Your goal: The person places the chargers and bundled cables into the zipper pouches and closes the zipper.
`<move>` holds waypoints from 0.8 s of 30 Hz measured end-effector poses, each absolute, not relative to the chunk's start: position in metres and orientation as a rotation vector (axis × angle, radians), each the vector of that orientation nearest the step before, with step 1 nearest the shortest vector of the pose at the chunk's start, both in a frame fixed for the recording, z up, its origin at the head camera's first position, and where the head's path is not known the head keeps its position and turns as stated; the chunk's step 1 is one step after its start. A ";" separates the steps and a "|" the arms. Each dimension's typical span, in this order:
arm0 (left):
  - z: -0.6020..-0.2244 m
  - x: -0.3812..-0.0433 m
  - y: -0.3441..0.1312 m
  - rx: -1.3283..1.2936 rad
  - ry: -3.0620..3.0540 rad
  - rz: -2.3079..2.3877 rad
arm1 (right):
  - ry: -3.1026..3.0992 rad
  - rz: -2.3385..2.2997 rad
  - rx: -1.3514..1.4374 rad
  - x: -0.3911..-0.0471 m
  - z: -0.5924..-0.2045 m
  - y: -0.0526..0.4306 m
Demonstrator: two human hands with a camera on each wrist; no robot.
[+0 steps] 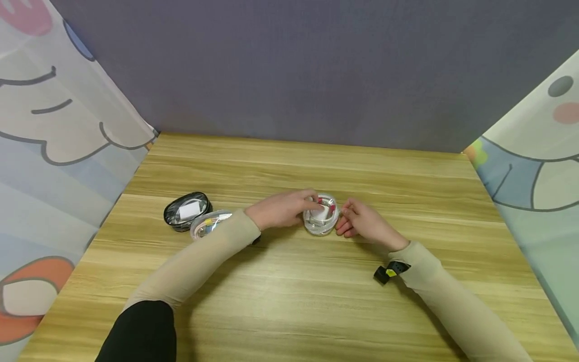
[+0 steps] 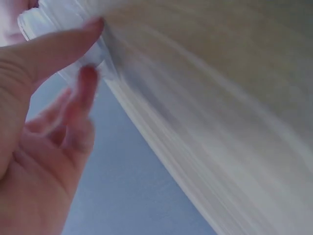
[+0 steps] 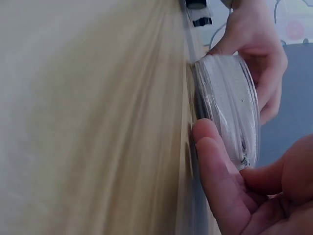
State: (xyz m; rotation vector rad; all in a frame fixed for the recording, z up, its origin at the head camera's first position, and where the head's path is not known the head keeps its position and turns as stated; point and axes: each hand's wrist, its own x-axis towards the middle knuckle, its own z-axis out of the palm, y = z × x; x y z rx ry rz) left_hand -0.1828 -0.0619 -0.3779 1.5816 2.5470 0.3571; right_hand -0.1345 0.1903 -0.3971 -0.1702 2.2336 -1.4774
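Note:
A coiled white cable (image 1: pixel 321 215) in clear wrapping lies flat on the wooden table, with red pieces and a white label on top. From its left side my left hand (image 1: pixel 286 207) grips the coil, one finger reaching over the top. Up close in the left wrist view, the thumb (image 2: pixel 58 51) lies against the clear wrapping. My right hand (image 1: pixel 364 221) is at the coil's right edge with fingers loosely bent. In the right wrist view, its fingertips (image 3: pixel 206 134) are at the side of the wrapped coil (image 3: pixel 230 98); firm contact is hard to tell.
Left of the hands lie a black coiled cable (image 1: pixel 187 211) with a white label and a clear-wrapped coil (image 1: pixel 208 225) with yellow connectors, partly behind my left sleeve. A grey partition (image 1: pixel 307 75) stands at the table's back edge; printed curtains (image 1: pixel 54 151) flank both sides.

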 end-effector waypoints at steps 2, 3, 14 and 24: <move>-0.379 -0.182 -0.060 1.637 2.580 0.344 | 2.261 -1.467 -0.176 -0.139 -0.398 0.190; -0.380 -0.182 -0.059 1.665 2.591 0.339 | 2.269 -1.461 -0.182 -0.141 -0.398 0.189; -0.383 -0.186 -0.055 1.623 2.497 0.347 | 2.383 -1.302 -0.249 -0.157 -0.396 0.189; -0.383 -0.188 -0.046 1.430 2.475 0.405 | 2.322 -1.297 -0.299 -0.151 -0.400 0.198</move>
